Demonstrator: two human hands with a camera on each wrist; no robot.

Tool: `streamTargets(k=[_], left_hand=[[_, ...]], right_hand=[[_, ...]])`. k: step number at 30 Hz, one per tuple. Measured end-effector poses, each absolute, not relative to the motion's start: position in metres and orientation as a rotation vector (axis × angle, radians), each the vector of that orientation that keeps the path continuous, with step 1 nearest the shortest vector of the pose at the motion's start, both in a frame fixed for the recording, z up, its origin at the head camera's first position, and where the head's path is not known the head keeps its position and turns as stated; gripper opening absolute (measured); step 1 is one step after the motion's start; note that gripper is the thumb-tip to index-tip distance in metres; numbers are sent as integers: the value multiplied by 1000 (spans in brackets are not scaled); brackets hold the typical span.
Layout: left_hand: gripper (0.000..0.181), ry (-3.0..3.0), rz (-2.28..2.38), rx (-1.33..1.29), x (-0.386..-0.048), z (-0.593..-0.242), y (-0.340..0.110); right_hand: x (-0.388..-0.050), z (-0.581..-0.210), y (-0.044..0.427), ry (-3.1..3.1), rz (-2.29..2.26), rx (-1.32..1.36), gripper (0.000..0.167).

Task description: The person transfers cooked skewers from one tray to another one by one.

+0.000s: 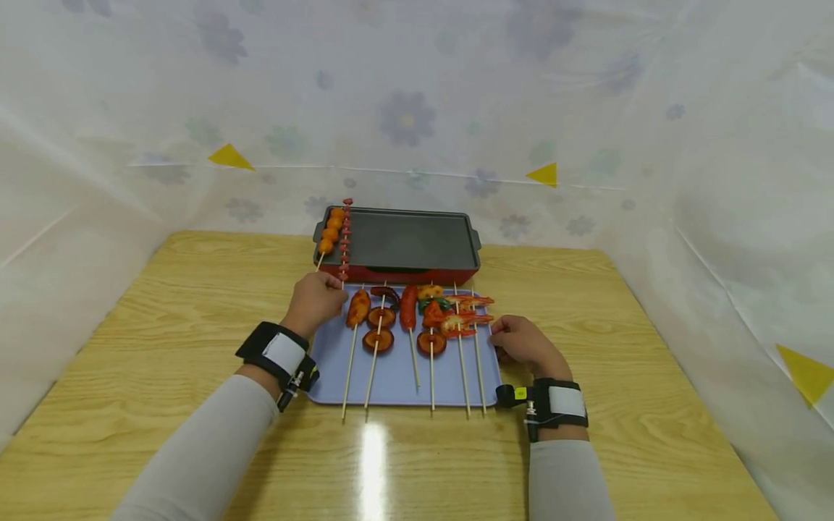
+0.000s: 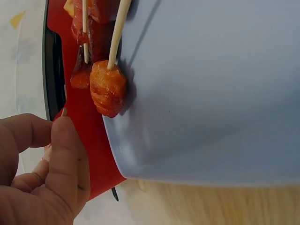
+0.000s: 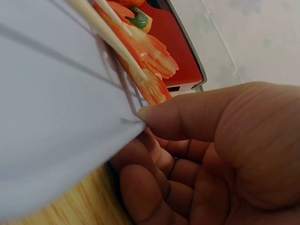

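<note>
Thumb and forefinger of my left hand [image 1: 314, 302] pinch the stick end of a skewer of small red meat pieces [image 1: 345, 243]. That skewer lies over the left part of a black grill pan [image 1: 417, 239], beside a skewer of orange balls [image 1: 330, 235]. At the tray's right edge, my right hand [image 1: 526, 341] grips the rim of the pale blue tray [image 1: 397, 383], thumb on top and fingers beneath. Several skewers lie on the tray, among them a sausage [image 1: 407, 307], mushroom slices [image 1: 378, 341] and shrimp [image 1: 458, 324]. In the left wrist view, most of the pinched skewer is hidden.
The grill has a red base [image 1: 417, 276] and stands right behind the tray on a wooden table [image 1: 195, 325]. Several stick ends overhang the tray's front edge. White flowered sheeting [image 1: 404, 87] with yellow triangles encloses the back and sides.
</note>
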State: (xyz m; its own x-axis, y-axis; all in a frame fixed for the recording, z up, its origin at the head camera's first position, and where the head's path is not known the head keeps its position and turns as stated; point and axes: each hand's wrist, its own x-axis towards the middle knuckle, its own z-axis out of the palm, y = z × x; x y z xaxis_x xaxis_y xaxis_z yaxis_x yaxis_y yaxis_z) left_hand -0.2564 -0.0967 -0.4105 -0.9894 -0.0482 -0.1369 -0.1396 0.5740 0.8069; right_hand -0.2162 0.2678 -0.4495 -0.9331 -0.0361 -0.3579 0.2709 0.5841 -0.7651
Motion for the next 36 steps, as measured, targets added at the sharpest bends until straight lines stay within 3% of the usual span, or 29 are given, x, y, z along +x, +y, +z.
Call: streamTargets(k=[15,24,36], left_hand=[[22,2841,1373,40,-251,-414,-103],[24,2841,1567,-34,-236,-419,-112],[24,2955,1480,68,-213,-401,-126]], right_hand=[[-216,-449,269,2498,-1263,181,11],[-218,-448,267,2474,-1262,220,13],[-215,-446,267,2477,-1254,225,13]])
